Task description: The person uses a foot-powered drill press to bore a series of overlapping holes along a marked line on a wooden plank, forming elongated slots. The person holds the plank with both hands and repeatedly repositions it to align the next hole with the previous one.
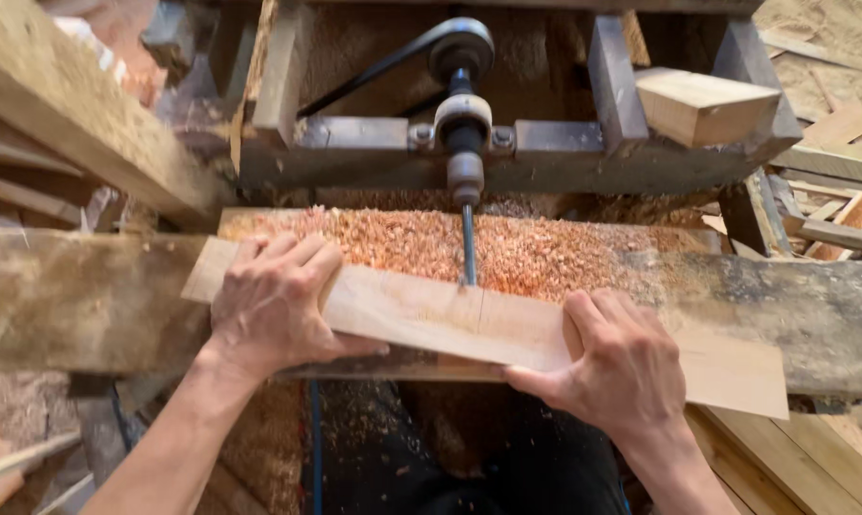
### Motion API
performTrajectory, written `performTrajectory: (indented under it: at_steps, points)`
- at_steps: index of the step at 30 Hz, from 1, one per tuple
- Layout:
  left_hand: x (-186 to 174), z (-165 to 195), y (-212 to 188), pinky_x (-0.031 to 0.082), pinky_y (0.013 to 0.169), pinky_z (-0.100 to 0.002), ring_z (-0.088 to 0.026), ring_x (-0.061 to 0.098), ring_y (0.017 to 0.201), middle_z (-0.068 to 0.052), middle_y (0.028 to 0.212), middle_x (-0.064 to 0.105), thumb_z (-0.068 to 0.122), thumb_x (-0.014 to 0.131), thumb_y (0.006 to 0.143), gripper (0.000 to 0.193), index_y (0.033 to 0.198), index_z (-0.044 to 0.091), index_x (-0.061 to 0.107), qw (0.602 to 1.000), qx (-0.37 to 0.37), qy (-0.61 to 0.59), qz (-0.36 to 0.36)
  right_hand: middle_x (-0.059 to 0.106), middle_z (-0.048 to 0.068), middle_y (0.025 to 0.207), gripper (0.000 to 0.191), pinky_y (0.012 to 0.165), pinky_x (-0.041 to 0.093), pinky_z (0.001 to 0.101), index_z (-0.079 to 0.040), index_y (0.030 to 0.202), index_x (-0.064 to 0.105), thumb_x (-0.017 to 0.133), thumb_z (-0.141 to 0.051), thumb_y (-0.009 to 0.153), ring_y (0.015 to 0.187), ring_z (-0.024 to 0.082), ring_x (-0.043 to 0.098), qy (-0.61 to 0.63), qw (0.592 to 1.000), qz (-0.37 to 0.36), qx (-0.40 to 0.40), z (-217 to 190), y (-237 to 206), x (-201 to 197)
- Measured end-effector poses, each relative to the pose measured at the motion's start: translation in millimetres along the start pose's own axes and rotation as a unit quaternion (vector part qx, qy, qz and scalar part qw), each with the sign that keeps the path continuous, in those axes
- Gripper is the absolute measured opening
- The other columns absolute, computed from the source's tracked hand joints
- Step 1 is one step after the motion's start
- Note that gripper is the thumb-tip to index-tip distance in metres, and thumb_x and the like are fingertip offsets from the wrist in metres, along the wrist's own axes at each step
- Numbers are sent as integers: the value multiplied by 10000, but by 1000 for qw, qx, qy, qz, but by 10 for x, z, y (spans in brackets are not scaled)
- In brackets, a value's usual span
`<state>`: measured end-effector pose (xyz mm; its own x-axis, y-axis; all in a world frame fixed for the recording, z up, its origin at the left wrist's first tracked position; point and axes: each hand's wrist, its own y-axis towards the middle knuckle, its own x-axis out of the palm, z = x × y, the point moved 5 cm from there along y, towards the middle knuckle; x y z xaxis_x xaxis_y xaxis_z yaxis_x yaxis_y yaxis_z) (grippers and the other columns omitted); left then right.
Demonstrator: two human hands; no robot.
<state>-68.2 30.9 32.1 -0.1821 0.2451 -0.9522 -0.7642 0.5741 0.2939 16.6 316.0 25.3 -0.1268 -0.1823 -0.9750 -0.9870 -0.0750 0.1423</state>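
Observation:
A pale wooden plank [431,315] lies flat across a worn work table [78,296], its far edge against a horizontal drill bit [467,243]. My left hand [274,300] grips the plank near its left end, fingers curled over the far edge. My right hand [622,367] holds it right of the middle, thumb on the near edge. The bit sticks out of a dark chuck and spindle [463,133] with a belt and pulley [455,48] behind. Reddish wood shavings [402,243] are heaped beyond the plank around the bit.
The grey metal machine frame [355,153] stands behind the table. A loose wood block [703,105] rests on its right side. A thick beam [78,114] slants at upper left. Offcuts and slats [831,191] lie at right, planks [793,458] at lower right.

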Motion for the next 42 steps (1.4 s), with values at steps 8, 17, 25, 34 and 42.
performTrajectory:
  at_steps: [8, 17, 25, 34, 42]
  points:
    - [-82, 10, 30, 490, 741, -440, -243, 637, 725, -80, 729, 634, 954, 609, 551, 890, 718, 80, 612, 999, 17, 18, 25, 650, 82, 784, 793, 596, 537, 396, -83, 836, 656, 865, -781, 523, 634, 204, 626, -10, 1000, -16, 8, 19, -52, 58]
    - [85, 76, 93, 476, 702, -411, -206, 603, 660, -59, 698, 654, 974, 585, 576, 893, 724, 95, 642, 999, 9, 26, -22, 644, 100, 769, 759, 602, 521, 415, -73, 824, 657, 886, -728, 517, 690, 242, 628, -27, 999, 24, -1, 76, -11, -63]
    - [-144, 188, 86, 480, 818, -434, -255, 655, 805, -72, 807, 679, 972, 595, 538, 909, 768, 94, 650, 998, 26, 33, 49, 648, 81, 761, 689, 610, 538, 410, -67, 809, 639, 833, -672, 544, 660, 223, 625, 0, 1000, 6, 2, 130, 13, -47]
    - [-63, 148, 33, 499, 772, -443, -240, 647, 759, -81, 787, 679, 993, 544, 545, 959, 770, 69, 668, 999, -20, 27, -13, 650, 72, 755, 786, 610, 532, 393, -71, 789, 639, 805, -793, 528, 648, 196, 617, -6, 1000, -12, -7, 194, -28, 47]
    - [13, 137, -37, 483, 738, -411, -226, 631, 719, -71, 745, 666, 1013, 460, 552, 985, 758, 72, 663, 997, -44, 36, -53, 645, 68, 762, 763, 619, 529, 381, -92, 831, 630, 828, -766, 532, 633, 195, 616, -9, 999, -41, 3, 282, -39, 149]
